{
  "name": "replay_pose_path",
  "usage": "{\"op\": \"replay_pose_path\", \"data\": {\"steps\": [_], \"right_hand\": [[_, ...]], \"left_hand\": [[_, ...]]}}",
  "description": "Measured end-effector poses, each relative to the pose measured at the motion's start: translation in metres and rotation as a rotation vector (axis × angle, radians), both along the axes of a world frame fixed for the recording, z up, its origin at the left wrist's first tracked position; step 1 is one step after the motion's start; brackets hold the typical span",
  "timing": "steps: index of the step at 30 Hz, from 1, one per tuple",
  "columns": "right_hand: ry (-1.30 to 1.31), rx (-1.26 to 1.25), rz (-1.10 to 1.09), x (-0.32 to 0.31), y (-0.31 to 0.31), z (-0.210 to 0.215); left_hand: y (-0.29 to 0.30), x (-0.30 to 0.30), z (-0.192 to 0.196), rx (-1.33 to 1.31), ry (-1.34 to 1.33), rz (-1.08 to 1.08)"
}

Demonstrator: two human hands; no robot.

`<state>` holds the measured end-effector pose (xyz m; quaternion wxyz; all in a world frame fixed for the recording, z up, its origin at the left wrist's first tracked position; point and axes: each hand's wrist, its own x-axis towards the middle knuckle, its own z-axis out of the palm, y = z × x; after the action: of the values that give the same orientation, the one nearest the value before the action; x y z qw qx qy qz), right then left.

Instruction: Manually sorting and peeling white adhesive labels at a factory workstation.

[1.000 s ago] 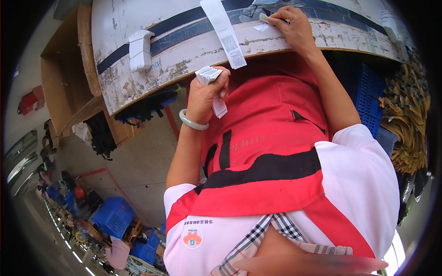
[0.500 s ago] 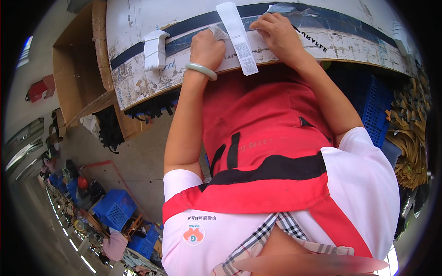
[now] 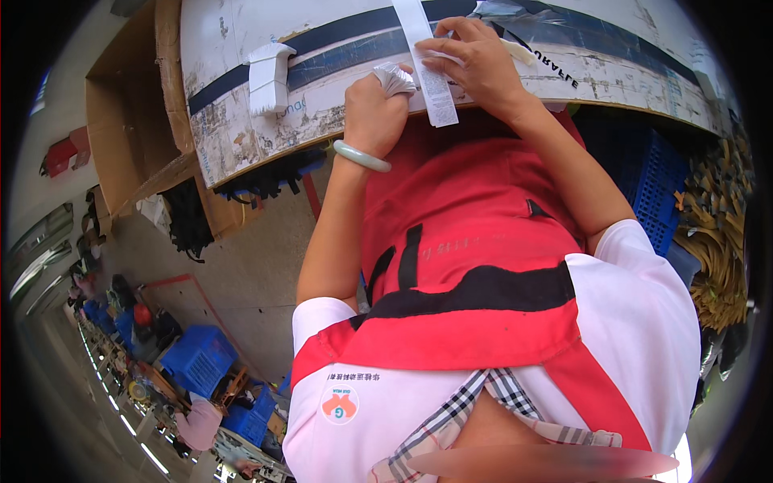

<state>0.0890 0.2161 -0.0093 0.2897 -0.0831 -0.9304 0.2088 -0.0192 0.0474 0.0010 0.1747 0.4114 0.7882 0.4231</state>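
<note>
While we look down over our red apron (image 3: 475,241), both of our hands are up at the near edge of the worn white surface (image 3: 241,121). Our left hand (image 3: 374,113) is closed in a fist around a small stack of white paper tags (image 3: 396,78), which stick out at the top of the fist – the stack sits just over the edge of the surface. On this wrist we wear a pale green bangle (image 3: 362,157).

Our right hand (image 3: 479,64) lies just beside the left one, a little further onto the surface. Its fingers are bent and press on a long white paper strip (image 3: 427,68), which runs across the dark band of the surface and hangs a little over the edge. Whether the fingers pinch the strip or only hold it down, we cannot tell. The two hands are very near to each other, almost touching at the strip.

More to the left, a folded white label (image 3: 268,76) lies on the same surface, well apart from the hands. Behind it stands an open cardboard box (image 3: 133,129). At the right, under the surface, there is a blue plastic crate (image 3: 652,193). Far down at the left – more blue crates (image 3: 201,358) on the floor.
</note>
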Motion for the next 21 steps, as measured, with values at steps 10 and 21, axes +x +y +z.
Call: {"op": "replay_pose_path", "data": {"steps": [10,21], "right_hand": [[0.034,-0.309,0.124,0.0,-0.014,0.019],[-0.085,-0.472,0.168,0.006,-0.019,0.031]], "left_hand": [[-0.019,0.006,0.001,0.409,-0.318,0.101],[-0.015,0.007,0.0,0.574,0.072,0.11]]}}
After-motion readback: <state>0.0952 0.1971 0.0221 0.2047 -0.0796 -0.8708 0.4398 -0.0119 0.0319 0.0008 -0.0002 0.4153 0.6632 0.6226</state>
